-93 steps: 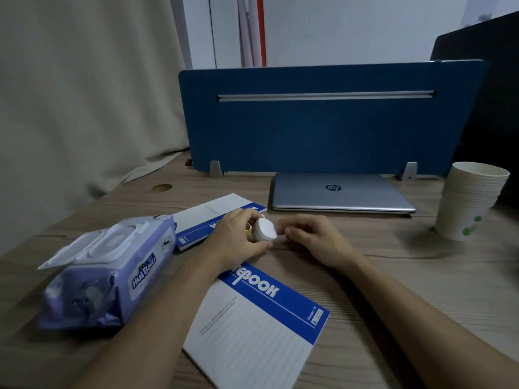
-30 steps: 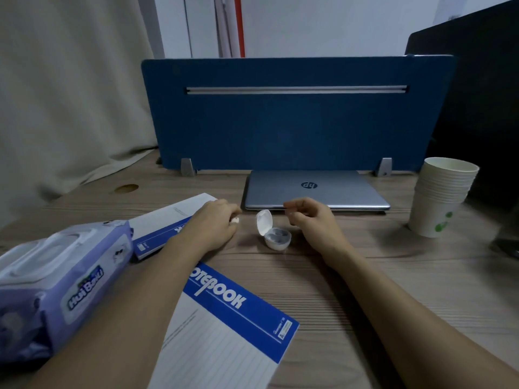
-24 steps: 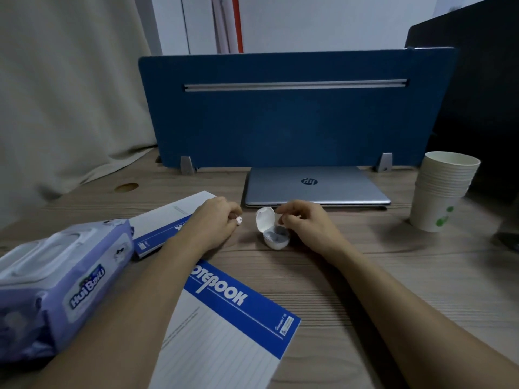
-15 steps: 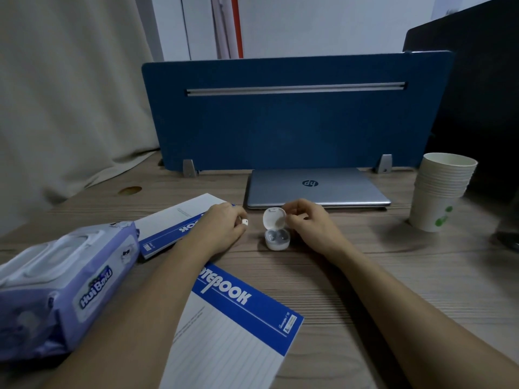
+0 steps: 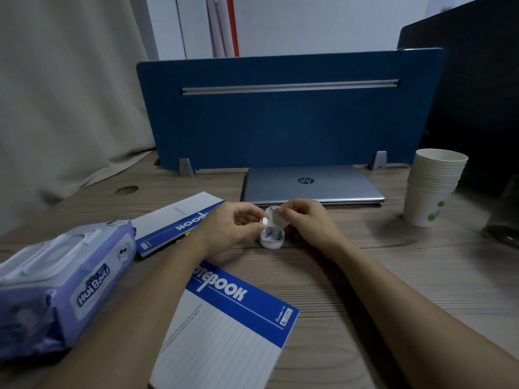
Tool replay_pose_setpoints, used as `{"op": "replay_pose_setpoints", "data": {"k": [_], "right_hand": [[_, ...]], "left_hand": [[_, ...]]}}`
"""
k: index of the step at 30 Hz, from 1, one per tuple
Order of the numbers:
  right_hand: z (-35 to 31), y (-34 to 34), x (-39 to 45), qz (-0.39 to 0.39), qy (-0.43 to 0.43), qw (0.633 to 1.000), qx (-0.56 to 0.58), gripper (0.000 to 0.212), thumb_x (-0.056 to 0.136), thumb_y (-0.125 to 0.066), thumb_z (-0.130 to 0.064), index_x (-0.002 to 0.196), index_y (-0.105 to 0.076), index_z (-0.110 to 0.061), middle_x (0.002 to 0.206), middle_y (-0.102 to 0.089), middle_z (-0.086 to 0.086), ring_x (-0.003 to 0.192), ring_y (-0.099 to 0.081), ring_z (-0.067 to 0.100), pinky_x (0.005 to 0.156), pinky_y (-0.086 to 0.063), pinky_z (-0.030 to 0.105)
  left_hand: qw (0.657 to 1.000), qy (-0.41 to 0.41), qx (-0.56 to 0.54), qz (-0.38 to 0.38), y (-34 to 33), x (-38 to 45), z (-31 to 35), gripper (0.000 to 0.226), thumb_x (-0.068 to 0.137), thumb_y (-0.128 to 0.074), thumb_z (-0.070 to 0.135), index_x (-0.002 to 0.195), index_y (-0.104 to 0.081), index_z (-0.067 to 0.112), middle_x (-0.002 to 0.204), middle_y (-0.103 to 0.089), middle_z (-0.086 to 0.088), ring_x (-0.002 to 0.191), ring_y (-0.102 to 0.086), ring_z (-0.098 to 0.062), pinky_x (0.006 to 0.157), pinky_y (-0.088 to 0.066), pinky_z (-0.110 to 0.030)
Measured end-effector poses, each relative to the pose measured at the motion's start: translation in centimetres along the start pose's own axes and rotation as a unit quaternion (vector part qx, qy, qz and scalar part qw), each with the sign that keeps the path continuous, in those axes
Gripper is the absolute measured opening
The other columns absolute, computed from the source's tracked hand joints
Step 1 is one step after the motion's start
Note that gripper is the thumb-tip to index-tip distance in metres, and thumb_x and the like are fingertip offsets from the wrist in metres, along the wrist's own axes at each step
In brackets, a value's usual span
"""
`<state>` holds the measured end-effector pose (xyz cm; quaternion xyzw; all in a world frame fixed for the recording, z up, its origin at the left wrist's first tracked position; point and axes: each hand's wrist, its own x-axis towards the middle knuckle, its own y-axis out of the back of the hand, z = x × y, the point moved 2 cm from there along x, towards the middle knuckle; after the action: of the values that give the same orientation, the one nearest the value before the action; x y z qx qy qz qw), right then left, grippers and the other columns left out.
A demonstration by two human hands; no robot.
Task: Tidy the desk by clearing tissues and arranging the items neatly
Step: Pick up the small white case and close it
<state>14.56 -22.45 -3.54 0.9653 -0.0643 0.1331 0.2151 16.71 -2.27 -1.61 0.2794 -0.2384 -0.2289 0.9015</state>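
A small white earbud case (image 5: 271, 238) stands open on the wooden desk (image 5: 393, 276), its lid up. My right hand (image 5: 306, 220) holds the lid with its fingertips. My left hand (image 5: 233, 226) pinches a white earbud (image 5: 264, 220) just above the case's left side. A purple wet-wipe pack (image 5: 61, 284) lies at the left. Two blue-and-white notebooks lie under and beside my left arm, one near (image 5: 224, 327), one further back (image 5: 174, 223). No loose tissues are visible.
A closed silver laptop (image 5: 311, 183) lies behind the case, against a blue desk divider (image 5: 280, 119). A stack of paper cups (image 5: 432, 186) stands at the right. A dark object (image 5: 502, 220) sits at the far right edge. A curtain hangs at the left.
My left hand has lifted off the desk and brought the earbud over to the open case. My right hand stays on the lid. The case was shut three seconds ago.
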Motion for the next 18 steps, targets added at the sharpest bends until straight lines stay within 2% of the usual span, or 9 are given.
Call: {"op": "replay_pose_setpoints", "data": {"k": [3,8,18], "right_hand": [[0.0,0.1,0.0,0.003,-0.026,0.998,0.054,0.03,0.094,-0.053,-0.038,0.084,-0.071,-0.016,0.081,-0.072,0.008,0.068,-0.066,0.024,0.057,-0.051,0.037],[0.2,0.2,0.1,0.008,-0.057,0.993,0.103,0.043,0.099,-0.041,-0.042,0.088,-0.072,-0.013,0.079,-0.073,0.007,0.064,-0.066,0.02,0.058,-0.05,0.034],[0.3,0.1,0.2,0.007,-0.042,0.995,0.087,0.05,0.101,-0.038,-0.04,0.088,-0.073,-0.007,0.08,-0.072,0.015,0.063,-0.061,0.017,0.061,-0.048,0.036]], "left_hand": [[1.0,0.008,0.005,0.006,-0.8,0.2,-0.1,0.016,0.084,-0.072,0.04,0.1,-0.072,0.038,0.092,-0.07,0.014,0.085,-0.064,-0.008,0.074,-0.054,-0.023],[1.0,0.013,-0.005,0.004,-1.4,0.4,-0.4,0.016,0.085,-0.071,0.04,0.101,-0.071,0.039,0.085,-0.067,0.022,0.071,-0.058,0.003,0.061,-0.045,-0.01],[1.0,0.019,0.004,-0.008,-2.3,0.6,-0.1,0.013,0.087,-0.069,0.039,0.099,-0.071,0.041,0.087,-0.065,0.028,0.077,-0.06,0.003,0.062,-0.045,-0.009]]}}
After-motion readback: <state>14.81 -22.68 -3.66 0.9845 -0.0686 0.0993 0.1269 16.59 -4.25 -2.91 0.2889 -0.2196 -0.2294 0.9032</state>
